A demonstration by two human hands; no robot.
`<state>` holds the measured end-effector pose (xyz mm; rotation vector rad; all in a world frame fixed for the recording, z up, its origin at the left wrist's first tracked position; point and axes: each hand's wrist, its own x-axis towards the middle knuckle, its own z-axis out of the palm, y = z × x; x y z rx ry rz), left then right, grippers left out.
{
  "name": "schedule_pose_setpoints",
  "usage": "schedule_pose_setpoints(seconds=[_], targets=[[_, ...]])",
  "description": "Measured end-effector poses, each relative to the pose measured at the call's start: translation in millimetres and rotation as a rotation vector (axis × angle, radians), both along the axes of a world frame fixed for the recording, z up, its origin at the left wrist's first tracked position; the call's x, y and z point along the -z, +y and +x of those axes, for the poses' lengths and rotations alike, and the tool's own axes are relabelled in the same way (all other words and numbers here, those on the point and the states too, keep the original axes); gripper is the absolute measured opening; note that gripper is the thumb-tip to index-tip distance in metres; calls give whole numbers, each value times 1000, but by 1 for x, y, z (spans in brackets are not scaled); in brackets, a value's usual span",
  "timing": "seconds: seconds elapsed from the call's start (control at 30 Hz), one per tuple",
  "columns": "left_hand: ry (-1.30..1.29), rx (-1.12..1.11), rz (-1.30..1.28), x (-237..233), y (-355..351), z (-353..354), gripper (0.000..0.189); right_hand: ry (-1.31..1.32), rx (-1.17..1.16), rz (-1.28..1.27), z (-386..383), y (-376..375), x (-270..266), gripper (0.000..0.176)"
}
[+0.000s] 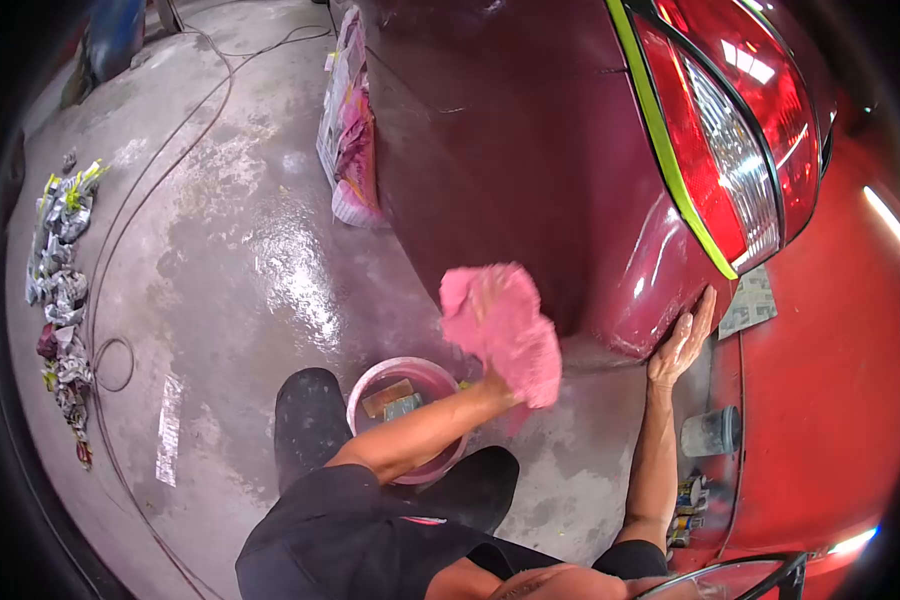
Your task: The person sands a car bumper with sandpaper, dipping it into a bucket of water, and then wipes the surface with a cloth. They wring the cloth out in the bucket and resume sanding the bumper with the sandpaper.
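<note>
My left hand (499,386) is closed on a pink cloth (505,325), which hangs in front of the dark maroon car panel (500,150) and hides most of the fingers. Flat against the lower corner of the maroon bumper (645,290), below the tail light, rests my right hand (684,345) with its fingers stretched out. Bright green tape (660,130) edges the red and clear tail light (730,130). Under my left forearm, between my knees, stands a pink basin (368,374) holding a brown block (387,397) and a grey-green block (403,406).
Pink-stained masking paper (355,150) hangs at the panel's left edge. Crumpled paper and tape (65,290) lie on the wet concrete floor, beside a long hose or cable (120,215). At right stand a clear tub (705,433) and several small cans (688,510), near a red surface (820,400).
</note>
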<state>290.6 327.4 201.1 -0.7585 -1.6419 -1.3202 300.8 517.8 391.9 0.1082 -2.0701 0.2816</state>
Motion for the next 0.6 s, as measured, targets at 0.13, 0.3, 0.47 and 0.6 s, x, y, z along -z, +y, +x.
schedule_pose_setpoints(seconds=[0.13,0.3,0.47,0.6], targets=[[140,-20,242,-147,-48,-91,60,-6,-5,-17,-2,5,1,57],[32,-259,408,-174,-61,-141,30,-24,-65,-80,-3,0,0,62],[-193,-68,129,30,-21,-46,32,-9,-177,-172,-5,-2,2,63],[-447,-100,221,88,-22,-84,35,-7,-156,-182,-5,0,4,64]])
